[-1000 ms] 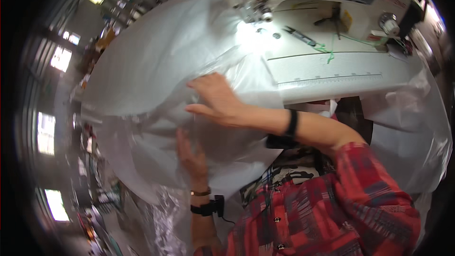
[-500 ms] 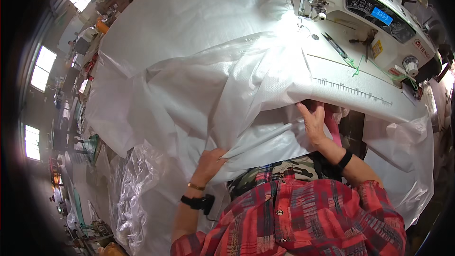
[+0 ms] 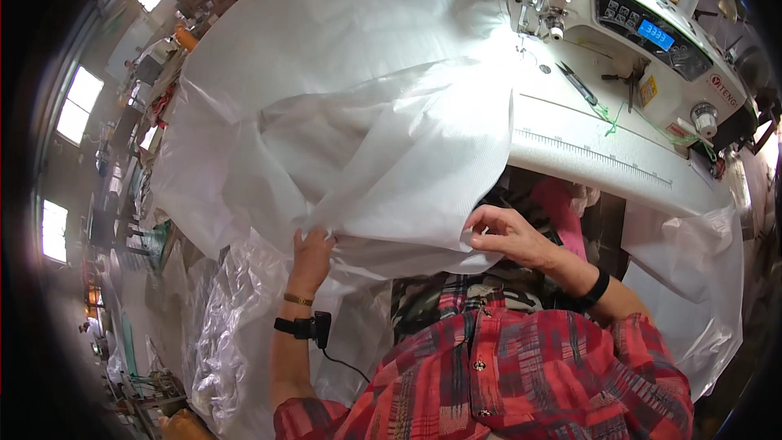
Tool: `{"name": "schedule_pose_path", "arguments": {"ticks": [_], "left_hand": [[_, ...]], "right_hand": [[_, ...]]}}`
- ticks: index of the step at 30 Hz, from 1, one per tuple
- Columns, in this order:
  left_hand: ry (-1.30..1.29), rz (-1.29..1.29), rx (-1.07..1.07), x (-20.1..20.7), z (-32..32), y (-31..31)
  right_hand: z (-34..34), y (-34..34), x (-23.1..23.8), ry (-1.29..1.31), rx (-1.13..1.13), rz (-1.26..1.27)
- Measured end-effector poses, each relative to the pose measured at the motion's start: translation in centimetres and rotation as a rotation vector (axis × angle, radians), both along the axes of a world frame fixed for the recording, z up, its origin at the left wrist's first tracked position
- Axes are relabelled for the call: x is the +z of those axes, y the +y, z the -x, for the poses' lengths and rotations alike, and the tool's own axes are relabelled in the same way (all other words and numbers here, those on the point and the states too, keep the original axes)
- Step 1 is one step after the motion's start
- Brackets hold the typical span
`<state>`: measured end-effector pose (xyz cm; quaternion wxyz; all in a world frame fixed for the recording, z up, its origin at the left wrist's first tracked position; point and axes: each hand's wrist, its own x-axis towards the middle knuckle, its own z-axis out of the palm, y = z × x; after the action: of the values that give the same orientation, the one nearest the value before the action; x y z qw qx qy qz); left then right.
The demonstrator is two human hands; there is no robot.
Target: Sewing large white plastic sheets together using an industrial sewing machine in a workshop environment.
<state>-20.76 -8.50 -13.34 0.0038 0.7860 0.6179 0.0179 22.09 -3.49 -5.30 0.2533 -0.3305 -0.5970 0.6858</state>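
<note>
A large white woven plastic sheet lies in folds across the sewing table and hangs over its near edge onto my lap. My left hand is closed on a gathered fold of it at the near left. At the sheet's near right corner, my right hand has its thumb and curled fingers on the edge; the fingertips are partly hidden. Behind the sheet's far right side stands a white sewing machine; its needle area is brightly lit, and part of the sheet lies beside it.
Thread snips with green thread lie on the machine bed, beyond a printed ruler scale. Crumpled clear plastic hangs at the left. More white sheeting drapes at the right. A pink cloth shows below the table edge.
My right hand has come out from under the table edge, moving left and nearer to the sheet's corner. My left hand has shifted left and slightly farther away. The sheet's right edge has moved left, uncovering more table.
</note>
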Motion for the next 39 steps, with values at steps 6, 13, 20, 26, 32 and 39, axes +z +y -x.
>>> {"name": "schedule_pose_path", "arguments": {"ticks": [6,13,20,26,32,39], "left_hand": [[0.011,0.159,-0.085,-2.3,-2.6,-1.1],[-0.013,-0.063,-0.021,6.9,-5.5,4.2],[-0.283,-0.757,-0.232,13.2,-12.6,14.0],[-0.271,-0.666,-0.116,14.1,-12.7,18.9],[-0.443,-0.575,-0.362,18.4,-12.9,14.6],[-0.577,0.053,-0.364,17.4,-15.5,6.0]], "right_hand": [[0.8,-1.8,0.2,-0.015,-0.151,-0.336],[-0.6,-0.7,-3.8,-0.468,-0.081,-0.32],[-3.8,-0.2,-6.2,-0.732,-0.033,-0.251],[-3.6,0.0,3.2,-0.958,-0.094,-0.61],[-1.9,3.0,6.8,-0.407,-0.245,-0.277],[2.6,6.3,4.2,0.298,-0.492,0.304]]}}
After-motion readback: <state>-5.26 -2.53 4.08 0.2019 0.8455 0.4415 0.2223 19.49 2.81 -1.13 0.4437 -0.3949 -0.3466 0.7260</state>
